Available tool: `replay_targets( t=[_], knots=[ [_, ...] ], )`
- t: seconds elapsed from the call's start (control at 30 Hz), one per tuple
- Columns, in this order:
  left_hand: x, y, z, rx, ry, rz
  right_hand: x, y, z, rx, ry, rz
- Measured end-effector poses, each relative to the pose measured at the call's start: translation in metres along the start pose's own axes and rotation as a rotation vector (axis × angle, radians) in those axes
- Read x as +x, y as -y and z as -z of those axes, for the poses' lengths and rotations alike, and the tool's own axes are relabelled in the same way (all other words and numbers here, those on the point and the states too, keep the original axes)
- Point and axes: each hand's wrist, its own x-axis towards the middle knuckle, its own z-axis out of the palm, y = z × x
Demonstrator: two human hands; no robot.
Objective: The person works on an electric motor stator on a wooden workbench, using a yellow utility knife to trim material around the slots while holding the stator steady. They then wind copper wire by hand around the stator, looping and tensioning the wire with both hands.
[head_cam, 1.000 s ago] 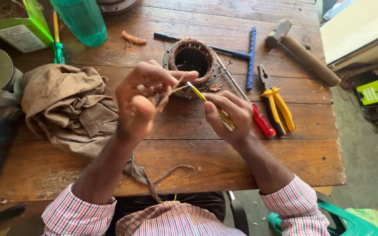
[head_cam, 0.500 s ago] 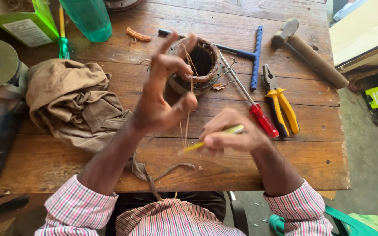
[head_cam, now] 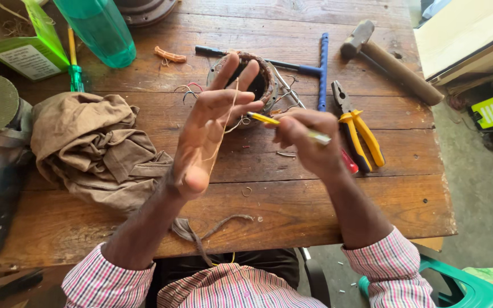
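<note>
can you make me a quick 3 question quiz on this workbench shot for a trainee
1. True or false: the right hand grips a thin yellow tool.
2. What does the left hand hold up? A) a hammer B) a fine wire strand C) a cloth
3. Which yellow-handled tool lies on the wooden table just right of the hands?

Key
1. True; its tip points toward the left hand's fingers.
2. B; the fine wire strand runs down across the open palm, in front of the round motor winding. The brown cloth lies untouched to the left.
3. The pliers, below the hammer.
</note>
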Motion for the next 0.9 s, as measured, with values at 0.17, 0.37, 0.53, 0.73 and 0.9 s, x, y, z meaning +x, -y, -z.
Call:
replay_targets(
  t=[0.17,0.37,0.53,0.73,0.9],
  knots=[
    [0.001,0.006,0.005,-0.088,-0.106,0.058,-0.008,0.019,-0.031,-0.305,0.262,0.329],
    [-0.002,0.021,0.018,0.283,-0.068,-0.014,0.002,0.032,0.0,-0.093,0.688,0.145],
    [-0.001,0.028,0.016,0.364,-0.076,-0.001,0.008,0.033,0.012,0.0,0.868,0.006],
    [-0.005,0.019,0.012,0.308,-0.059,-0.006,0.007,0.035,0.03,0.163,0.88,-0.053],
    [-0.004,0.007,0.001,0.145,-0.043,0.02,0.003,0.019,0.022,0.133,0.274,0.065]
  ],
)
